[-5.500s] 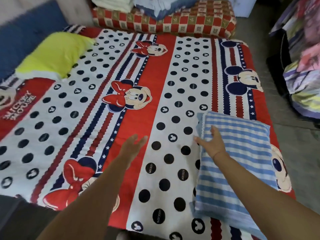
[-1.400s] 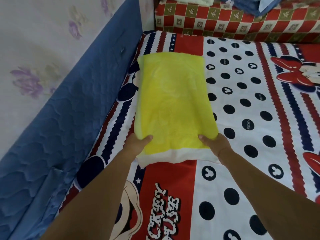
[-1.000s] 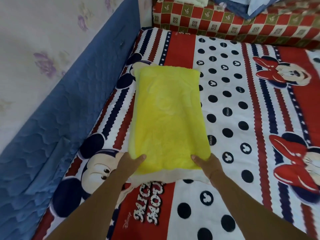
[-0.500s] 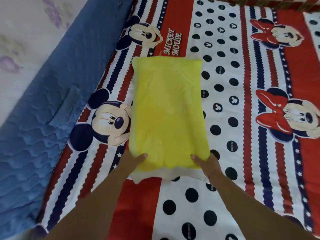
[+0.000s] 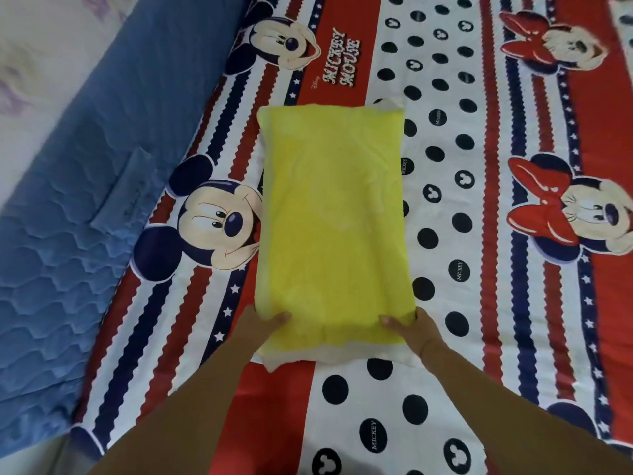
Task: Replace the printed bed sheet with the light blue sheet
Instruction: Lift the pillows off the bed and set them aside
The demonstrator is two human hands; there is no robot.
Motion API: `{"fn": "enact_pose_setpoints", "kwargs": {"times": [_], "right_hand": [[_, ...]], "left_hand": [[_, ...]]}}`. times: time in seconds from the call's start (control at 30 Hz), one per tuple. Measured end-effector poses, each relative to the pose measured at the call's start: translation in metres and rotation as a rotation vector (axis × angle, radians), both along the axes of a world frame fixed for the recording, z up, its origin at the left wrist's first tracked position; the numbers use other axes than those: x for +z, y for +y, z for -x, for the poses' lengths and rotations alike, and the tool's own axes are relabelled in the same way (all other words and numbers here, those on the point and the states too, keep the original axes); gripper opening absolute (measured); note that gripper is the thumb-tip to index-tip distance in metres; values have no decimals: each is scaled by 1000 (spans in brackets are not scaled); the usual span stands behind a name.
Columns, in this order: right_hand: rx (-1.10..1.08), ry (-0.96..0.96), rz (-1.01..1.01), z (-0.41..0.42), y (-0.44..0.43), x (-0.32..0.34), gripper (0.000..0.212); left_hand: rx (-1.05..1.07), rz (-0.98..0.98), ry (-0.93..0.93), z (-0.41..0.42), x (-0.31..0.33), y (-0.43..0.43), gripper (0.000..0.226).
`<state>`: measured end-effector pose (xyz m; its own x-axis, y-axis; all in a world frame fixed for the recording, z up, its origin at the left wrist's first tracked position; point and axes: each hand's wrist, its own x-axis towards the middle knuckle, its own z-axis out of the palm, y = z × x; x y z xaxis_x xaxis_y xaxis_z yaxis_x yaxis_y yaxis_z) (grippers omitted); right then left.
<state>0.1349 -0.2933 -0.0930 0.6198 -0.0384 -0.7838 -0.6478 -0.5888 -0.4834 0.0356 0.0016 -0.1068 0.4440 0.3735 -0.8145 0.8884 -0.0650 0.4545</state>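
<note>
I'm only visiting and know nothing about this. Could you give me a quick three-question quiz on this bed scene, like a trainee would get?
1. True or false: the left hand and right hand both hold the pillow at its near end.
2. What lies along the printed sheet's left edge? A) blue quilted padding B) a wooden chair C) a lamp
3. Fill in: the pillow's colour is ____.
Key: 1 true; 2 A; 3 yellow.
</note>
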Motion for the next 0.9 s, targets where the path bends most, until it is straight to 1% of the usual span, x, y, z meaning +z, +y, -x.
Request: {"fn": "enact_pose_setpoints", "kwargs": {"times": [0.07, 0.1, 0.17, 0.27, 0.33, 0.37, 0.43, 0.5, 0.57, 0.63, 0.73, 0.83, 0.9], "right_hand": [[-23, 3, -4, -17, 5, 0, 94], [-34, -13, -16, -29, 9, 0, 101], [-59, -63, -37, -56, 21, 0, 105], [-119, -119, -78, -98, 42, 1, 105], [-120, -141, -85, -125, 55, 0, 106], [-116, -148, -90, -137, 60, 0, 106], [-117, -154, -88, -160, 70, -3, 106], [-126, -156, -87, -180, 78, -9, 106], [-147, -158, -114, -196, 86, -18, 104], [-169, -157, -155, -206, 93, -27, 99], [-173, -137, -146, -210, 100, -33, 98], [-144, -105, -126, -208, 98, -32, 97], [-136, -102, -132, -204, 98, -27, 85]], "left_hand": [[21, 7, -46, -16, -2, 12, 94], [32, 4, -82, -26, -2, 19, 96], [58, 5, -141, -52, -1, 32, 105], [79, -1, -187, -97, 7, 45, 95], [65, -51, -160, -126, 8, 52, 97], [53, -66, -175, -140, 6, 56, 99], [63, -50, -210, -167, 8, 58, 102], [94, -31, -204, -190, 3, 60, 103], [123, -30, -202, -207, -3, 60, 98], [162, 2, -215, -218, -11, 57, 98], [210, 13, -215, -221, -19, 53, 95], [230, 74, -165, -223, -15, 53, 86], [221, 96, -163, -223, -7, 54, 70]]}}
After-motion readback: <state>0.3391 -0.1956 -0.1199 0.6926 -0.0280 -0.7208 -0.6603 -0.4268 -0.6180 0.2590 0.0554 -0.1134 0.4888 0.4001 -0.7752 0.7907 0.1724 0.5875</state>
